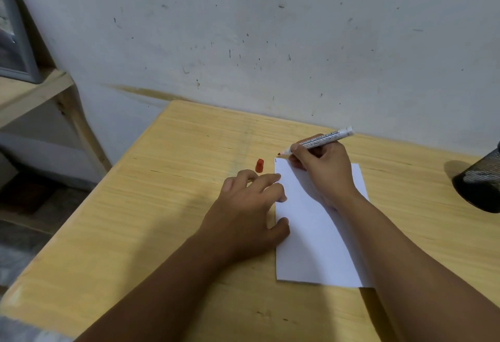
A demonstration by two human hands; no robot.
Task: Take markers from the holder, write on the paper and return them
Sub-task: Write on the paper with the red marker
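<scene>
A white sheet of paper (311,233) lies on the wooden table (162,206). My right hand (322,171) grips a white marker (324,137) with a red tip, and the tip rests at the paper's far left corner. A short dark stroke marks that corner. My left hand (251,206) lies flat, fingers spread, pressing the paper's left edge. The red marker cap (259,165) lies on the table just beyond my left fingers. The black mesh holder (481,182) stands at the right edge, partly cut off.
A stained white wall (270,44) rises right behind the table. A wooden shelf (35,92) carrying a grey framed object (13,38) stands to the left. The table's left edge drops to the floor.
</scene>
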